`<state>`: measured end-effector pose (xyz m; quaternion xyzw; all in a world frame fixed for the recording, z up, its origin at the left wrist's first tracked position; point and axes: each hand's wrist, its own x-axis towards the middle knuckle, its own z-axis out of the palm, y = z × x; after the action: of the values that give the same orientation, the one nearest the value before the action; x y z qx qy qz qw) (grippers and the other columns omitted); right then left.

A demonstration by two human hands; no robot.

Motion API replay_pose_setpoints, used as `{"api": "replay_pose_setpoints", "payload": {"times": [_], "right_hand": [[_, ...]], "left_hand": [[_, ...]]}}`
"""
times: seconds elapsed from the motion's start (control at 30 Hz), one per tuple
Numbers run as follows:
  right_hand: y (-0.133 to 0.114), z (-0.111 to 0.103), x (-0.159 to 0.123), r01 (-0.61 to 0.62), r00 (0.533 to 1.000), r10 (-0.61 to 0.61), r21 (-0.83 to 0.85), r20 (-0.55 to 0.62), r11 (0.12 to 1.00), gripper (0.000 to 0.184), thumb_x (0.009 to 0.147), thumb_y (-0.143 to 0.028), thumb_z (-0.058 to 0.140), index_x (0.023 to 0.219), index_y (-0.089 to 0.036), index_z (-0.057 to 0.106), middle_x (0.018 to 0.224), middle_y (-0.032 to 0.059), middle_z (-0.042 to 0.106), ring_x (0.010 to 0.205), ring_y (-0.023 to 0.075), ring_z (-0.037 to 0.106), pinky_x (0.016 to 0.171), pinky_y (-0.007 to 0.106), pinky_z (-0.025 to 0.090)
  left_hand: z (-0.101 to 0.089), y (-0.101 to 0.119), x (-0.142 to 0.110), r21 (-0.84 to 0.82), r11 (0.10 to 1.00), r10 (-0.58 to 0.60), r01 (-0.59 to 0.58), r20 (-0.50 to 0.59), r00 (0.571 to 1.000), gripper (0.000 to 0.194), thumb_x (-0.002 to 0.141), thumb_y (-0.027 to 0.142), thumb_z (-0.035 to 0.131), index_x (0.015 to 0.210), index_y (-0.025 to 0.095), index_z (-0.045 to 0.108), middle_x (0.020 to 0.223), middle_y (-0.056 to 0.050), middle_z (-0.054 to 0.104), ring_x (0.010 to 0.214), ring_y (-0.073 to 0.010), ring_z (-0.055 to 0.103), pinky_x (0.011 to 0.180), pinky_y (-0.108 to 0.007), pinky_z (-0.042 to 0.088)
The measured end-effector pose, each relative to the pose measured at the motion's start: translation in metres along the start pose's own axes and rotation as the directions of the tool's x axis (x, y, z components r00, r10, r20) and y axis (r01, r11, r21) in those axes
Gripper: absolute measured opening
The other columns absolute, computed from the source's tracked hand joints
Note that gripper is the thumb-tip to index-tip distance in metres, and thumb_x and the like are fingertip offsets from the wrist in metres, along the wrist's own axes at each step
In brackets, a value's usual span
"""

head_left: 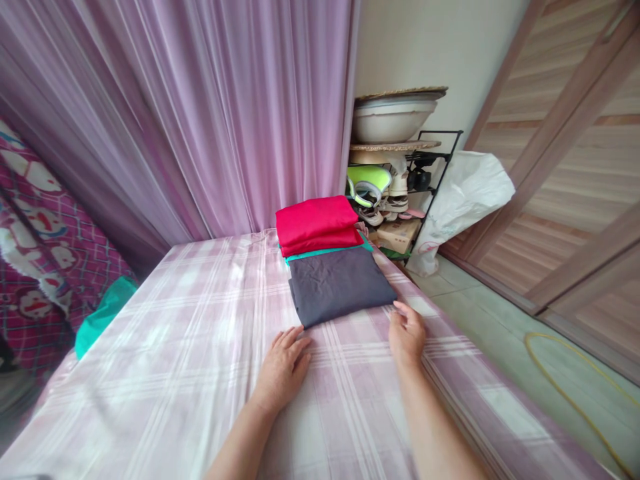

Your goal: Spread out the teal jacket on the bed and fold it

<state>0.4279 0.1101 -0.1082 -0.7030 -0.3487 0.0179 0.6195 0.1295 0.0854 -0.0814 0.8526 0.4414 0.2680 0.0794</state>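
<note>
Charcoal-grey folded cloth (341, 287), lightly creased, atop teal fabric (325, 255)

A folded charcoal-grey cloth (341, 287) lies flat and lightly creased on the plaid bed sheet (170, 380), slightly skewed. A teal fabric layer (325, 254) shows beneath its far side. Just beyond sits a folded red stack (316, 224), thick and soft-edged, near the sheet's far edge.
</note>
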Motion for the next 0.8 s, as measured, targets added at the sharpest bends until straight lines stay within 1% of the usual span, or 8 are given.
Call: {"api": "replay_pose_setpoints", "payload": {"times": [0.1,0.23,0.3,0.4,0.47,0.57,0.7,0.8], "right_hand": [[0.0,-0.005,0.0,-0.125,0.99,0.122,0.043,0.067,0.991,0.039,0.07,-0.043,0.052,0.093,-0.017,0.07,0.085,0.0103,0.071,0.075,0.0232,0.063,0.073,0.037,0.05],[-0.001,-0.01,0.002,-0.27,0.962,0.257,0.184,0.094,0.945,0.044,0.07,-0.051,0.059,0.096,-0.017,0.068,0.068,0.0021,0.064,0.061,0.0185,0.06,0.061,0.031,0.046],[0.0,-0.012,0.005,-0.29,0.957,0.282,0.22,0.067,0.931,0.046,0.069,-0.053,0.062,0.097,-0.017,0.068,0.062,-0.0007,0.06,0.057,0.0171,0.057,0.058,0.03,0.044],[0.0,-0.012,0.009,-0.299,0.954,0.292,0.221,0.065,0.928,0.048,0.07,-0.054,0.065,0.099,-0.017,0.067,0.059,-0.0027,0.057,0.054,0.0157,0.054,0.055,0.029,0.042],[0.0,-0.012,0.011,-0.293,0.956,0.284,0.209,0.07,0.933,0.048,0.071,-0.054,0.065,0.101,-0.017,0.068,0.058,-0.003,0.056,0.053,0.0153,0.054,0.055,0.029,0.041],[-0.003,-0.01,0.011,-0.262,0.965,0.254,0.188,0.066,0.947,0.048,0.071,-0.054,0.062,0.099,-0.016,0.069,0.06,-0.0014,0.059,0.053,0.0151,0.053,0.055,0.029,0.043],[-0.007,-0.007,0.01,-0.226,0.971,0.211,0.151,0.113,0.962,0.047,0.072,-0.055,0.057,0.095,-0.016,0.069,0.066,0.0025,0.065,0.054,0.0156,0.054,0.055,0.029,0.044],[-0.007,-0.005,0.012,-0.22,0.971,0.204,0.142,0.121,0.965,0.047,0.073,-0.052,0.053,0.097,-0.016,0.069,0.068,0.0035,0.065,0.054,0.0165,0.054,0.055,0.03,0.044]], "left_hand": [[-0.002,0.0,0.001,-0.137,0.989,-0.065,0.056,-0.062,0.996,0.025,0.092,0.024,0.05,0.105,0.025,0.072,0.118,-0.007,0.072,0.11,-0.0214,0.067,0.106,-0.046,0.049],[-0.008,-0.009,0.001,-0.278,0.949,-0.198,0.149,-0.159,0.967,0.027,0.094,0.025,0.045,0.1,0.024,0.071,0.1,-0.004,0.076,0.095,-0.0166,0.071,0.089,-0.032,0.058],[-0.014,-0.021,0.0,-0.256,0.95,-0.243,0.178,-0.25,0.937,0.028,0.095,0.027,0.044,0.101,0.023,0.071,0.099,-0.005,0.076,0.095,-0.0169,0.071,0.086,-0.03,0.058],[-0.026,-0.046,-0.004,-0.131,0.956,-0.292,0.262,-0.351,0.89,0.028,0.094,0.03,0.044,0.104,0.022,0.07,0.103,-0.006,0.075,0.098,-0.0188,0.071,0.089,-0.034,0.057],[-0.033,-0.062,-0.008,-0.02,0.943,-0.318,0.331,-0.336,0.886,0.03,0.094,0.031,0.045,0.109,0.021,0.069,0.109,-0.008,0.075,0.102,-0.0213,0.069,0.093,-0.038,0.055],[-0.037,-0.074,-0.013,0.156,0.904,-0.358,0.398,-0.231,0.905,0.035,0.093,0.032,0.046,0.12,0.019,0.065,0.123,-0.011,0.07,0.116,-0.0262,0.063,0.102,-0.046,0.049],[-0.035,-0.068,-0.011,0.33,0.839,-0.427,0.433,-0.094,0.899,0.04,0.095,0.036,0.046,0.129,0.021,0.061,0.14,-0.011,0.059,0.133,-0.0296,0.05,0.109,-0.055,0.039],[-0.032,-0.06,-0.003,0.397,0.804,-0.462,0.443,-0.051,0.885,0.045,0.097,0.038,0.043,0.136,0.018,0.055,0.147,-0.01,0.053,0.138,-0.0308,0.044,0.112,-0.055,0.035]]}}
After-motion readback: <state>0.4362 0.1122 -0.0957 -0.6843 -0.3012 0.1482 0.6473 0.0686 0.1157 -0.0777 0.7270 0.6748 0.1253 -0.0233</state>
